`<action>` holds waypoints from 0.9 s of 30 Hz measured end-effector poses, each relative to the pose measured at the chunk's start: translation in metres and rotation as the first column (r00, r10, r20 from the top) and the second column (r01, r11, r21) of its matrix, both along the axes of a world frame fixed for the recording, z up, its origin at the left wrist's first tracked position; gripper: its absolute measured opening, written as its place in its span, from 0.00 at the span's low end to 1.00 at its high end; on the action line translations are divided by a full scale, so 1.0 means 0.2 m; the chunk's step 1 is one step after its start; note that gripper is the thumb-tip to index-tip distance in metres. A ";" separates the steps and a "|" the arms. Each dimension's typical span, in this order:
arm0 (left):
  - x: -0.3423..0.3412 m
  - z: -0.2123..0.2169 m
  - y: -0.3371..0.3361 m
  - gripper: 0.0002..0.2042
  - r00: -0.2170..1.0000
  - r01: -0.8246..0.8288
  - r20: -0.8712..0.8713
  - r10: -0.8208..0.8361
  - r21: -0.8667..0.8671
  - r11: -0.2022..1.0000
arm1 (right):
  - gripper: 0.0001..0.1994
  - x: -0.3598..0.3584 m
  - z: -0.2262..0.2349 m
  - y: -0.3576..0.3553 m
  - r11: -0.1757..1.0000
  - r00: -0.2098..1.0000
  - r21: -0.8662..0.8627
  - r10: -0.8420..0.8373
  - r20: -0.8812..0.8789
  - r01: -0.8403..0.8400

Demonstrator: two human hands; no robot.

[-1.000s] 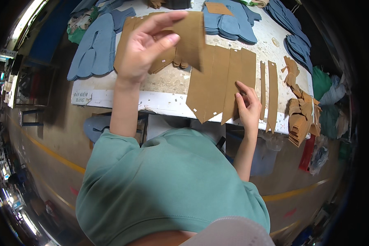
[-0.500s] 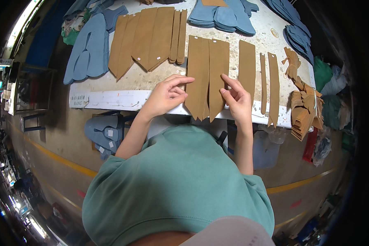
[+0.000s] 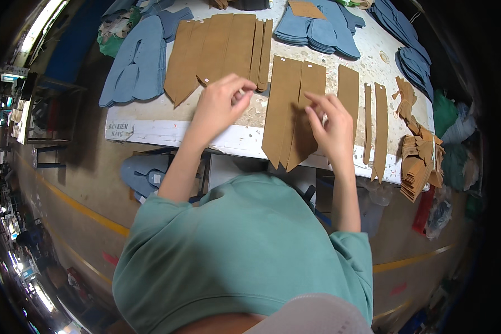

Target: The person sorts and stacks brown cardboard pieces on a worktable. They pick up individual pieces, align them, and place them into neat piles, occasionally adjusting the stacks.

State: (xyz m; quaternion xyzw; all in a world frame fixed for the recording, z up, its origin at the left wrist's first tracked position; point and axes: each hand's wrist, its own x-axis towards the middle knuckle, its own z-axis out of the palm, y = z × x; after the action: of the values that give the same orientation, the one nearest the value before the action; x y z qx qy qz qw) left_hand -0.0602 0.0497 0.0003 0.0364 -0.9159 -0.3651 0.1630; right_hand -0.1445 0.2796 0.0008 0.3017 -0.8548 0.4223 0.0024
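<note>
The left hand [image 3: 221, 106] is loose with bent fingers and grips nothing. It is at the near end of the left brown pieces [image 3: 214, 44]. The right hand [image 3: 329, 119] is open over two long brown pieces [image 3: 282, 106] with pointy near ends, side by side on the worktop [image 3: 367, 55]. I cannot tell if it touches them. Thin brown strips [image 3: 379, 125] lie to the right.

There are two hands [image 3: 221, 106] [image 3: 334, 123], two slim brown strips [image 3: 367, 123] [image 3: 380, 131] uppermost at right, one table [image 3: 178, 116].
</note>
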 end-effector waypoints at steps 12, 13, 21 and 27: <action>-0.17 -0.07 -0.11 0.11 0.999 0.012 -0.039 -0.017 -0.117 0.993 | 0.08 -0.20 -0.10 -0.46 0.964 0.922 0.117 0.264 -0.283 -0.240; -0.17 -0.07 -0.12 0.10 0.999 0.023 -0.043 -0.027 -0.087 0.996 | 0.07 -0.20 -0.10 -0.45 0.972 0.930 0.100 0.233 -0.286 -0.213; -0.17 -0.01 -0.07 0.04 0.914 -0.079 -0.396 0.092 0.048 0.996 | 0.05 -0.28 0.09 -0.23 0.999 0.918 -0.029 -0.049 -0.394 0.041; -0.02 0.07 0.12 0.04 0.928 0.166 -0.332 -0.171 -0.043 0.985 | 0.10 -0.05 0.19 0.09 0.992 0.970 0.037 0.125 -0.209 -0.120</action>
State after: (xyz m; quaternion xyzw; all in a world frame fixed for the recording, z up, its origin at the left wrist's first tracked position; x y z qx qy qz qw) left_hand -0.0646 0.0735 0.0136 -0.1059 -0.8772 -0.3722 0.2841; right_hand -0.1547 0.2979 0.0397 0.3969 -0.8344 0.3771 0.0632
